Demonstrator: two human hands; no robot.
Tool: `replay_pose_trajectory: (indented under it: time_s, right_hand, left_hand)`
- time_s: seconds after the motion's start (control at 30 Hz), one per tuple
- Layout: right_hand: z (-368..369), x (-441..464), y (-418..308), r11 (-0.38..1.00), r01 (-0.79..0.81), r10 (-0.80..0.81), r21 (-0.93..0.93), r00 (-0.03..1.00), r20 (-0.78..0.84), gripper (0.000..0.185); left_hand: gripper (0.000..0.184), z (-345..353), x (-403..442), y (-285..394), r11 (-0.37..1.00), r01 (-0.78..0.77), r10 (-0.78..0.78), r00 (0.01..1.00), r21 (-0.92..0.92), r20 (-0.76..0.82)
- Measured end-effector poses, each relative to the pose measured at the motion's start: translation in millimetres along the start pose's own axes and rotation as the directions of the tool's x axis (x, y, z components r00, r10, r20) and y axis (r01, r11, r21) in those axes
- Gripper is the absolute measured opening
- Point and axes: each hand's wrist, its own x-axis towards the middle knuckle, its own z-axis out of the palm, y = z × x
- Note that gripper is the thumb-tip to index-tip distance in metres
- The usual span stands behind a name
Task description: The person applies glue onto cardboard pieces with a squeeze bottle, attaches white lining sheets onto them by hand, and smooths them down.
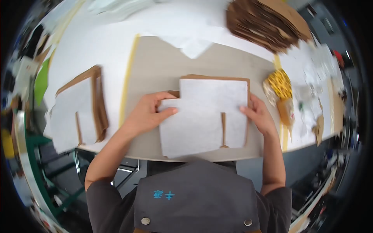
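A flat white-faced sheet with brown edges (198,116) lies in front of me, low over the table's near edge. It has a step cut at its upper left and a narrow slit at its lower right. My left hand (149,112) grips it at the stepped left corner, thumb on the white face and the other fingers partly hidden behind. On the opposite side, my right hand (258,114) pinches the right edge, its thumb on top and fingertips out of sight underneath. Brown shows along the top and right edges; whether this is one layer or several I cannot tell.
At left rests a stack of similar white-faced pieces (75,110). A tall pile of brown sheets (268,25) stands at the back right. Yellow bands in a bag (279,85) lie right of my hand, near clear plastic (311,91). Yellow tape (130,73) borders the grey mat (151,58).
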Motion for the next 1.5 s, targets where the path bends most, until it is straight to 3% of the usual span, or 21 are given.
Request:
replay_pose_trajectory:
  time_s: [0.03, 0.1, 0.13, 0.17, 0.2, 0.23, 0.33, 0.47, 0.5, 0.53, 0.57, 0.6, 0.67, 0.73, 0.77, 0.8, 0.87, 0.93, 1.0, 1.17, 1.5]
  right_hand:
    - [10.9, -1.9, -15.7, 0.998, -0.019, 0.028, -0.059, 0.988, 0.149, 0.040]
    - [40.3, 2.5, -41.2, 0.998, -0.057, 0.062, -0.034, 0.981, 0.182, 0.040]
    - [57.9, 13.5, -54.9, 0.999, -0.034, 0.043, -0.040, 0.968, 0.248, 0.040]
    - [77.9, 20.0, -67.5, 0.999, -0.005, -0.006, 0.039, 0.961, 0.275, 0.039]
    - [97.3, 22.1, -80.5, 0.993, 0.016, -0.050, 0.118, 0.956, 0.288, 0.037]
    - [128.6, 24.1, -100.1, 0.980, -0.014, -0.039, 0.200, 0.966, 0.257, 0.034]
    - [202.5, 52.2, -122.4, 0.977, 0.003, -0.111, 0.211, 0.857, 0.504, 0.035]
    - [305.9, 82.2, -131.1, 0.961, 0.006, -0.173, 0.277, 0.795, 0.582, 0.036]
    - [321.5, 91.4, -128.6, 0.989, 0.057, -0.132, 0.139, 0.771, 0.623, 0.037]
    - [328.6, 95.8, -129.7, 0.994, 0.112, -0.086, 0.002, 0.753, 0.652, 0.037]
    - [324.7, 94.3, -131.2, 0.993, 0.115, -0.097, 0.013, 0.762, 0.641, 0.037]
    - [312.6, 90.2, -127.9, 0.992, 0.124, -0.085, -0.013, 0.752, 0.654, 0.038]
    - [273.3, 82.3, -117.1, 0.993, 0.105, -0.051, -0.051, 0.782, 0.621, 0.038]
    - [217.5, 69.8, -103.1, 0.926, -0.231, 0.015, 0.299, 0.813, 0.582, 0.037]
    - [189.6, 64.1, -93.0, 0.794, -0.378, 0.064, 0.475, 0.830, 0.553, 0.035]
    - [166.7, 54.3, -82.0, 0.786, -0.367, 0.096, 0.497, 0.867, 0.489, 0.035]
    - [124.1, 31.1, -63.8, 0.426, -0.452, 0.042, 0.784, 0.875, 0.482, 0.033]
    - [108.9, 2.4, -57.5, 0.349, -0.411, 0.075, 0.842, 0.908, 0.413, 0.036]
    - [105.8, -18.1, -53.1, 0.254, -0.391, 0.042, 0.885, 0.918, 0.393, 0.038]
    - [105.4, -45.2, -31.9, 0.188, -0.355, 0.044, 0.916, 0.935, 0.353, 0.039]
    - [88.9, -60.4, -8.6, 0.301, -0.187, 0.084, 0.935, 0.982, 0.170, 0.044]
  left_hand:
    - [0.029, -3.8, -11.0, -2.2, 0.994, 0.087, -0.091, 0.995, -0.069, -0.047]
    - [0.025, -22.1, -40.9, 11.5, 0.985, 0.120, -0.140, 0.977, -0.128, -0.163]
    - [0.024, -30.5, -57.4, 9.1, 0.970, 0.111, -0.156, 0.966, -0.216, -0.206]
    - [0.026, -44.0, -78.1, 10.8, 0.982, 0.097, -0.139, 0.950, -0.160, -0.279]
    - [0.031, -56.7, -96.5, 1.9, 0.995, -0.058, 0.022, 0.916, -0.079, -0.401]
    - [0.035, -72.2, -118.8, 9.2, 0.988, -0.010, -0.068, 0.872, -0.157, -0.485]
    - [0.041, -132.3, -176.7, 2.6, 0.982, -0.058, -0.076, 0.752, -0.180, -0.655]
    - [0.038, -215.6, -213.0, -23.1, 1.000, -0.016, 0.026, 0.612, 0.020, -0.790]
    - [0.040, -236.9, -218.1, -38.9, 0.981, 0.124, 0.048, 0.586, 0.147, -0.809]
    - [0.041, -251.5, -218.0, -52.2, 0.928, 0.261, 0.076, 0.567, 0.266, -0.820]
    - [0.046, -250.7, -215.0, -59.0, 0.721, 0.478, 0.226, 0.522, 0.502, -0.823]
    - [0.046, -250.8, -212.2, -67.9, 0.561, 0.558, 0.323, 0.532, 0.611, -0.783]
    - [0.041, -229.2, -191.2, -56.8, 0.354, 0.623, 0.571, 0.447, 0.698, -0.688]
    - [0.029, -193.3, -166.7, -31.6, 0.557, 0.462, 0.538, 0.432, 0.690, -0.724]
    - [0.023, -174.5, -154.1, -28.2, 0.677, 0.344, 0.498, 0.436, 0.651, -0.749]
    - [0.021, -149.2, -139.0, -18.5, 0.718, 0.242, 0.506, 0.463, 0.653, -0.728]
    - [0.015, -94.9, -109.9, -7.0, 0.845, 0.029, 0.413, 0.599, 0.534, -0.686]
    - [0.014, -37.9, -82.9, 0.6, 0.912, -0.146, 0.358, 0.740, 0.383, -0.570]
    - [0.017, 11.2, -60.1, 18.6, 0.851, -0.279, 0.479, 0.760, 0.445, -0.439]
    - [0.019, 84.6, -22.5, 38.7, 0.784, -0.398, 0.585, 0.732, 0.477, -0.350]
    - [0.016, 123.4, -8.2, 48.6, 0.721, -0.438, 0.647, 0.702, 0.537, -0.297]
